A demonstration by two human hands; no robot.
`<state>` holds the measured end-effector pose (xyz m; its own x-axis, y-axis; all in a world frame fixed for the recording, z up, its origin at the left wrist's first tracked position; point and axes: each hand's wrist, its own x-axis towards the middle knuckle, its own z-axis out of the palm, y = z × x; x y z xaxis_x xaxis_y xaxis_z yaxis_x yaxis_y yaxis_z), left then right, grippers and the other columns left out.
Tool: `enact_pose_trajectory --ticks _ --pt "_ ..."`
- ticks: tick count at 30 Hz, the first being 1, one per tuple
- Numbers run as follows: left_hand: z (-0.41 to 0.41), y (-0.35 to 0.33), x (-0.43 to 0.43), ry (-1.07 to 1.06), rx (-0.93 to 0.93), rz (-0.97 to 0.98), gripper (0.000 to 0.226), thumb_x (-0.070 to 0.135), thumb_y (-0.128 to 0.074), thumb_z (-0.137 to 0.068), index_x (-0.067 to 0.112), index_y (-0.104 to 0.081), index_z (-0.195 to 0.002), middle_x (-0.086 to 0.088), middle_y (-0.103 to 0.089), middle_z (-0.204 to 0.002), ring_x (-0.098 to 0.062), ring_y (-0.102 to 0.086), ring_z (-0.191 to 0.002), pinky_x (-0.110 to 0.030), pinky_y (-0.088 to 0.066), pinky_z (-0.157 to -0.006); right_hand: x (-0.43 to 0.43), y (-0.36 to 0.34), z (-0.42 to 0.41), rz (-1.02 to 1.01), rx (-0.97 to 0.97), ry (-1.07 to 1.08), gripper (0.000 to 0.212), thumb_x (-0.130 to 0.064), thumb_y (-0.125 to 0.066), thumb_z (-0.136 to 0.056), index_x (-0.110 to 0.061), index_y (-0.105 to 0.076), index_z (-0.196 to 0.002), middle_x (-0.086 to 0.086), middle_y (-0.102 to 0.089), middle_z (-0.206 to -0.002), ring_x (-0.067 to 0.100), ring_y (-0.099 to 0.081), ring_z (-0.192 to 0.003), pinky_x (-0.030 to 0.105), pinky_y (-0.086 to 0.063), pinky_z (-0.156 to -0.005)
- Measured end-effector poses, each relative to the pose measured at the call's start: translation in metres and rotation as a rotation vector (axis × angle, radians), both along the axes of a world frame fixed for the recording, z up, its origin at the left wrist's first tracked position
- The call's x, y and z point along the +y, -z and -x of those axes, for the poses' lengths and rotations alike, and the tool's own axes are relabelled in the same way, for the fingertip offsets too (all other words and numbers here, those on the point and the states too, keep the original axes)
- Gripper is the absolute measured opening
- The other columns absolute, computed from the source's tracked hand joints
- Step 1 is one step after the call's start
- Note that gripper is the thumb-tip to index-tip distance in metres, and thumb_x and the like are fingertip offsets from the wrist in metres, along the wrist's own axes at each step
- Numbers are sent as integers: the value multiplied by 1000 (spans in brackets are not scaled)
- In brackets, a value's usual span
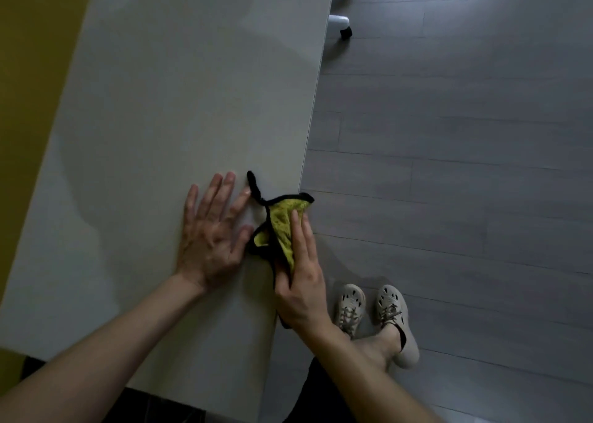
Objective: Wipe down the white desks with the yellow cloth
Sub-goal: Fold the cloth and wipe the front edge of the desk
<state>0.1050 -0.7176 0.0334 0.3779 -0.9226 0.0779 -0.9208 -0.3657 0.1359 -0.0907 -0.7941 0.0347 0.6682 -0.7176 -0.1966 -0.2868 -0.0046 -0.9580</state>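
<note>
Yellow cloth (280,222) with black edging sits bunched at the right edge of the white desk (179,101), near its front corner, and from my feed it is under my right hand (301,291). That hand grips it, fingers laid along the top of the fabric and the thumb tucked in at the side; one corner of the cloth pokes past the desk edge and a black-trimmed tail lies up the tabletop. My left hand (211,239) rests flat on the desk just beside the cloth, fingers spread wide, holding nothing, its thumb touching the cloth's black hem. Off the right edge I see grey plank floor (449,165), a pair of pale shoes (351,307) below the right wrist, and a black caster (346,33) near the far end. A mustard surface (29,69) borders the desk's left edge.
</note>
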Motion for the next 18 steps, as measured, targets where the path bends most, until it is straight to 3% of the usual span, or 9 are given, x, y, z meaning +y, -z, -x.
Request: enact_pose_trajectory --ticks 2,6,9,14,18 --pt "-1 0 -1 4 -13 -5 65 43 -42 -109 16 -42 -167 -13 -26 -179 -33 -22 -167 -72 -20 -128 -26 0 -20 10 18 22 103 1 -60 -86 -36 -18 -173 -13 -10 -182 -8 -11 -161 11 -22 -122" --pt "1 -2 -2 -10 -6 -16 66 44 -45 -107 18 -41 -168 -11 -23 -180 -30 -18 -169 -69 -17 -130 -118 -7 -90 3 49 126 95 -4 -58 -91 -32 -21 -174 -2 -12 -182 19 -25 -163 36 -34 -126" --pt "1 0 -2 -12 -9 -23 67 45 -45 -107 20 -39 -169 -10 -21 -181 -29 -16 -169 -68 -16 -131 -148 -4 -105 50 72 90 94 -4 -56 -94 -32 -16 -174 0 -8 -183 25 -23 -165 53 -40 -125" --pt "0 5 2 5 -35 -9 67 44 -45 -108 19 -38 -169 -12 -22 -181 -32 -17 -169 -70 -17 -130 -57 -1 -48 18 43 103 98 -4 -54 -89 -38 -18 -173 -10 -12 -182 5 -16 -164 43 -36 -128" --pt "0 6 1 4 -16 13 67 44 -44 -107 17 -41 -168 -11 -23 -180 -32 -19 -168 -70 -18 -130 21 -3 10 -17 14 22 106 8 -58 -89 -44 -16 -172 -16 -8 -182 -12 -10 -160 16 -26 -126"
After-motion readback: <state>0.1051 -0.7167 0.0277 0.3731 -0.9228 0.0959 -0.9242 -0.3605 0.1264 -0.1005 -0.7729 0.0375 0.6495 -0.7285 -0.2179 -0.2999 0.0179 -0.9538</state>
